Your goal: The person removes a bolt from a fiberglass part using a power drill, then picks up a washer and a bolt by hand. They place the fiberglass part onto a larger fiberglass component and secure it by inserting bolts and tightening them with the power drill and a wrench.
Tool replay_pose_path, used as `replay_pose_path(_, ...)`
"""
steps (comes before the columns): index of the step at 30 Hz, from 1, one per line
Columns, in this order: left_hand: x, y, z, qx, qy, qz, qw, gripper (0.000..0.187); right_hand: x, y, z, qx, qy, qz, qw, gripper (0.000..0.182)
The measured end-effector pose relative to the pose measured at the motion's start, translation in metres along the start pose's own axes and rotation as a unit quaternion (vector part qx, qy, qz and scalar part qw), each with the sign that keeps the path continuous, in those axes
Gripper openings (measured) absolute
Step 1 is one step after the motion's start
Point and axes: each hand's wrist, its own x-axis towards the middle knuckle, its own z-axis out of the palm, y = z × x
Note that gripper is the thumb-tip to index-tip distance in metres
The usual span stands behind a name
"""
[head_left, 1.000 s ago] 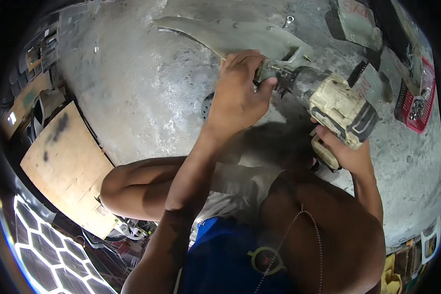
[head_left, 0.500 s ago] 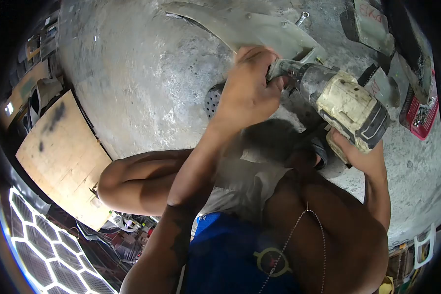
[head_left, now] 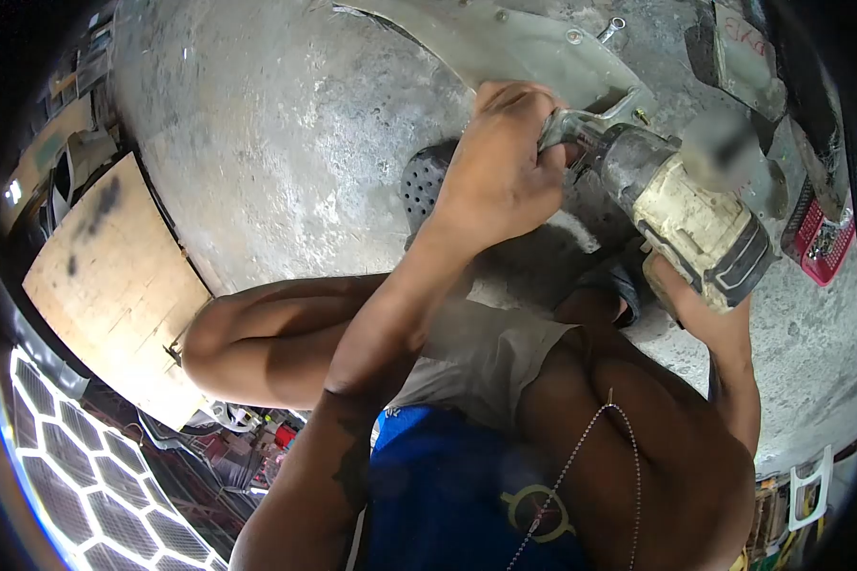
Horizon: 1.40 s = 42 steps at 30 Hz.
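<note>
left hand [head_left: 505, 181] clamped on drill [head_left: 681, 214] nose, steadying bit | right hand [head_left: 700, 309] wrapped on grip, 4 o'clock, pushing | grey panel [head_left: 543, 52] at 12 o'clock, flat on floor [head_left: 286, 162]

Under me is a grey concrete floor [head_left: 286, 162], rough and mottled with pale scuffs, lit evenly across the middle of the frame. At the left lies a plywood board [head_left: 114, 285] with dark smudges. Past it, in the upper left, sit dim shelves [head_left: 62, 124] of clutter. At the lower left glows a white honeycomb panel [head_left: 62, 457]. A red basket [head_left: 824, 243] stands at the right edge.
</note>
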Motion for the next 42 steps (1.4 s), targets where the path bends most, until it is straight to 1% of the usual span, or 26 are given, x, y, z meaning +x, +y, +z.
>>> replay_pose_path(2, 0.001, 0.000, 0.002, 0.007, 0.010, 0.017, 1.000, 0.035, 0.003, -0.006, -0.001, 0.000, -0.001, 0.007, 1.000, 0.033)
replay_pose_path(4, 0.001, 0.002, 0.004, 0.006, 0.014, 0.016, 1.000, 0.035, 0.004, -0.009, 0.000, 0.001, -0.001, 0.014, 1.000, 0.034)
replay_pose_path(6, 0.001, 0.001, 0.006, 0.005, 0.017, 0.016, 1.000, 0.035, 0.002, -0.009, 0.002, 0.066, 0.015, 0.055, 0.996, 0.034)
replay_pose_path(10, 0.001, 0.000, 0.009, -0.008, 0.016, 0.014, 1.000, 0.032, 0.006, -0.012, -0.001, 0.036, 0.006, 0.064, 0.997, 0.033)
replay_pose_path(12, 0.003, 0.004, 0.008, -0.016, 0.016, 0.009, 1.000, 0.031, 0.004, -0.008, -0.003, 0.093, 0.005, 0.114, 0.989, 0.033)
replay_pose_path(14, 0.005, 0.011, 0.007, -0.036, 0.011, -0.055, 0.998, 0.027, 0.001, -0.002, -0.004, 0.095, -0.002, 0.115, 0.989, 0.033)
replay_pose_path(15, 0.005, 0.011, 0.010, -0.037, 0.011, -0.054, 0.998, 0.027, -0.001, 0.000, -0.003, 0.114, 0.001, 0.144, 0.983, 0.032)
replay_pose_path(16, 0.005, 0.008, 0.015, -0.007, 0.013, -0.023, 1.000, 0.026, -0.002, 0.002, -0.003, 0.134, 0.004, 0.174, 0.976, 0.031)
replay_pose_path(17, 0.004, 0.006, 0.020, 0.024, 0.016, 0.008, 1.000, 0.024, -0.004, 0.003, -0.002, 0.133, 0.004, 0.175, 0.976, 0.031)
replay_pose_path(19, 0.001, 0.003, 0.029, 0.028, 0.019, 0.021, 0.999, 0.024, -0.006, 0.005, -0.001, 0.192, 0.017, 0.218, 0.957, 0.029)
replay_pose_path(22, 0.004, 0.002, 0.042, 0.038, 0.027, 0.045, 0.998, 0.024, -0.007, 0.018, -0.008, 0.202, 0.001, 0.227, 0.953, 0.027)
replay_pose_path(23, 0.004, 0.004, 0.046, 0.045, 0.037, 0.053, 0.997, 0.024, -0.005, 0.012, -0.012, 0.265, -0.001, 0.266, 0.927, 0.029)
replay_pose_path(24, 0.003, 0.005, 0.049, 0.040, 0.035, 0.053, 0.997, 0.024, -0.007, 0.012, -0.016, 0.263, 0.001, 0.270, 0.926, 0.029)
replay_pose_path(26, 0.003, 0.005, 0.053, 0.036, 0.022, 0.020, 0.999, 0.025, -0.009, 0.014, -0.023, 0.339, -0.012, 0.274, 0.900, 0.035)
replay_pose_path(27, 0.002, 0.007, 0.054, 0.032, 0.018, 0.022, 0.999, 0.025, -0.012, 0.015, -0.025, 0.338, -0.008, 0.278, 0.899, 0.035)
replay_pose_path(29, 0.003, 0.011, 0.056, 0.170, 0.019, 0.028, 0.985, 0.026, -0.017, 0.021, -0.031, 0.365, -0.015, 0.314, 0.877, 0.037)
replay_pose_path(30, 0.005, 0.010, 0.057, 0.167, 0.018, 0.031, 0.985, 0.026, -0.018, 0.024, -0.033, 0.378, -0.018, 0.330, 0.865, 0.039)
replay_pose_path(32, 0.008, 0.008, 0.057, 0.244, -0.009, 0.068, 0.967, 0.031, -0.021, 0.029, -0.032, 0.387, -0.009, 0.337, 0.858, 0.039)
replay_pose_path(34, 0.011, 0.009, 0.051, 0.250, -0.029, 0.076, 0.965, 0.033, -0.023, 0.034, -0.029, 0.433, 0.000, 0.331, 0.838, 0.038)
replay_pose_path(36, 0.012, 0.009, 0.051, 0.257, -0.051, 0.085, 0.961, 0.035, -0.022, 0.036, -0.025, 0.429, 0.015, 0.329, 0.841, 0.038)
replay_pose_path(40, 0.011, 0.005, 0.054, 0.270, -0.046, 0.095, 0.957, 0.036, -0.007, 0.034, -0.024, 0.453, -0.008, 0.295, 0.841, 0.038)
replay_pose_path(42, 0.011, 0.004, 0.056, 0.268, -0.048, 0.092, 0.958, 0.037, 0.000, 0.031, -0.026, 0.459, -0.028, 0.277, 0.844, 0.034)
